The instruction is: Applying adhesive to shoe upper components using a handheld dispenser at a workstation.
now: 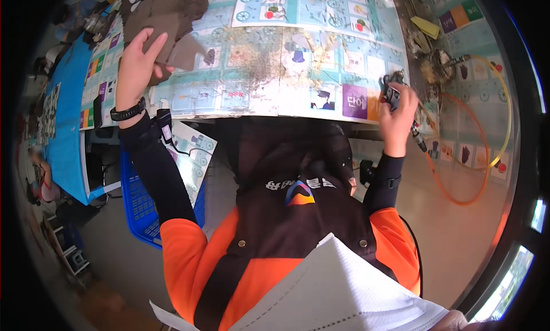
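Observation:
My left hand (137,62) grips a brown piece of cloth (172,42) at the left part of the table, close to a heap of similar brown cloths (166,7). My right hand (398,116) is closed around a small black tool (394,90) at the table's near edge on the right; an orange hose (467,159) loops away from it. The table is covered with a light blue printed paper sheet (275,73) that is stained with dirt in the middle.
A blue plastic crate (137,205) stands on the floor under the table at the left. A blue-covered table (66,119) lies further left. Small parts and a yellow item (427,27) clutter the right end of the table.

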{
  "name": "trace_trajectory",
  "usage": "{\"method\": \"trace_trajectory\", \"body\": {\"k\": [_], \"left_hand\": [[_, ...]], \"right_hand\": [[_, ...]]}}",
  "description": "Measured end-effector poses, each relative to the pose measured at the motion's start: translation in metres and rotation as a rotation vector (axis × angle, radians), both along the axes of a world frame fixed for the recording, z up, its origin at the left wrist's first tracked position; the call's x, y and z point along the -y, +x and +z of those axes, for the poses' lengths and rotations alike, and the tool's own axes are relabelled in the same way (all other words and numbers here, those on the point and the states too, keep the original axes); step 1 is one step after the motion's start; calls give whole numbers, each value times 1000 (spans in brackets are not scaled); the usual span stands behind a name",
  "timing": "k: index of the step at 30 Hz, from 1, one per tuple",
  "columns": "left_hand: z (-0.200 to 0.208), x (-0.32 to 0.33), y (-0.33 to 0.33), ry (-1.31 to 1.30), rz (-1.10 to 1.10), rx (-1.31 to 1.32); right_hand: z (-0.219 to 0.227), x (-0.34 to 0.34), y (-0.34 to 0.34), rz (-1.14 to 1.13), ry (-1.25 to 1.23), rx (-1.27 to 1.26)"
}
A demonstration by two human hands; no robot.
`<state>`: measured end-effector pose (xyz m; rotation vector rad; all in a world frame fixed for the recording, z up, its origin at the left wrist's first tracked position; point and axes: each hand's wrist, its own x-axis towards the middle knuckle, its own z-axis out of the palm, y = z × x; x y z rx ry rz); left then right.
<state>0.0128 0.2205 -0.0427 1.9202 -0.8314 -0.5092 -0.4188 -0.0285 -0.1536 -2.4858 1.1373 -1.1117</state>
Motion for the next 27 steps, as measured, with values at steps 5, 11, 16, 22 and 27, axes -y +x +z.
{"method": "trace_trajectory", "body": {"k": [5,11,16,22,27], "left_hand": [[-2,57,-67,-410,-153,-259],[-90,105,-159,-499,-154,-756],[-135,103,-179,-343,-294,-975],[-91,114,-179,-477,-348,-782],[-75,145,-177,-666,-535,-812]], "right_hand": [[15,31,-40,-59,62,-291],[12,48,-56,54,234,-463],[2,57,-49,204,170,-548],[-2,57,-37,112,131,-626],[-2,56,-43,158,97,-572]]}}
